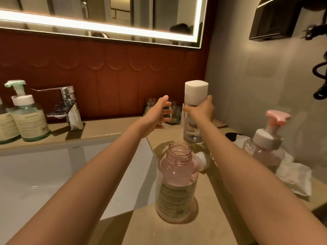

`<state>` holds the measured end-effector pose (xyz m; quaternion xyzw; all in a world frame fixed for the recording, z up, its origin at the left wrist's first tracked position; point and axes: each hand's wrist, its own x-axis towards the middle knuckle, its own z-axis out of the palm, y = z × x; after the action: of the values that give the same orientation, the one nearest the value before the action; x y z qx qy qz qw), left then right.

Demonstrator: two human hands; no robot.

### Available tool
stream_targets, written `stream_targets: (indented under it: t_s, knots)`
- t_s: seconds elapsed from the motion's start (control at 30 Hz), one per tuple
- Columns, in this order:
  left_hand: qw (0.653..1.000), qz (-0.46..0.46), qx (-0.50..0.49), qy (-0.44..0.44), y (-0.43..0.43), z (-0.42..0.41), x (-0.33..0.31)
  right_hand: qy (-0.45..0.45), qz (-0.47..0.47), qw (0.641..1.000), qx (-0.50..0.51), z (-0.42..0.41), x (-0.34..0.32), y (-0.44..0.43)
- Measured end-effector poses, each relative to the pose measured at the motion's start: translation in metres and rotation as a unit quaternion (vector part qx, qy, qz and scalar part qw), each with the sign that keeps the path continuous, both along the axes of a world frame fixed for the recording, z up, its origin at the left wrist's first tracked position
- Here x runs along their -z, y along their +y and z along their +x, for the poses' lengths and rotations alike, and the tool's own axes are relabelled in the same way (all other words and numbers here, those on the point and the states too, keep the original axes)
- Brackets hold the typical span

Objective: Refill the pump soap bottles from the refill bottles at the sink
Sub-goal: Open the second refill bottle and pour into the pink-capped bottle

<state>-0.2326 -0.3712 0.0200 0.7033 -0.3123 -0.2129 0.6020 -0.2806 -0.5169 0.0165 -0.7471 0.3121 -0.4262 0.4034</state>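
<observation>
Two hands reached toward the back edge of the counter [203,232], right of the sink [44,174]. Right hand [201,110] gripped a clear refill bottle [192,133], white cap on, upright; whether its base touched the counter could not be told. Left hand [157,114] was open, fingers relaxed, holding nothing, near that bottle. An uncapped pink soap bottle [175,183] stood near the front edge; its pump [201,160] lay just behind. A second pink pump bottle [263,151] stood toward the right edge.

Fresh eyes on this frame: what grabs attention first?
The right hand grips a clear white-capped refill bottle upright, centre-right, with the left hand open beside it. Nearest the camera stands the uncapped pink pump bottle, its neck open. The mirror's lit edge glares across the top.
</observation>
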Motion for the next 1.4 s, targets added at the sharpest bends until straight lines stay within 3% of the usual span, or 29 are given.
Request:
stream_targets:
  t_s: [0.33, 0.47, 0.8, 1.0, 1.2, 1.4]
  knots:
    - [0.992, -0.07, 0.004, -0.109, 0.025, -0.062, -0.072, -0.102, -0.061, 0.991, -0.066, -0.071, -0.059, 0.055]
    - [0.985, -0.072, 0.026, -0.155, 0.026, -0.097, -0.087, -0.104, -0.075, 0.989, -0.075, -0.111, -0.067, 0.066]
    - [0.969, -0.07, 0.065, -0.228, 0.019, -0.164, -0.092, -0.065, -0.013, 0.989, -0.13, -0.198, -0.051, 0.078]
    - [0.968, -0.029, 0.113, -0.222, 0.01, -0.193, -0.068, -0.051, 0.059, 0.984, -0.158, -0.234, -0.017, 0.079]
    - [0.974, -0.056, 0.087, -0.199, 0.001, -0.213, -0.039, -0.037, 0.053, 0.989, -0.13, -0.253, 0.009, 0.073]
    - [0.966, -0.098, -0.042, -0.234, -0.012, -0.234, -0.021, -0.061, 0.004, 0.996, -0.059, -0.255, 0.018, 0.077]
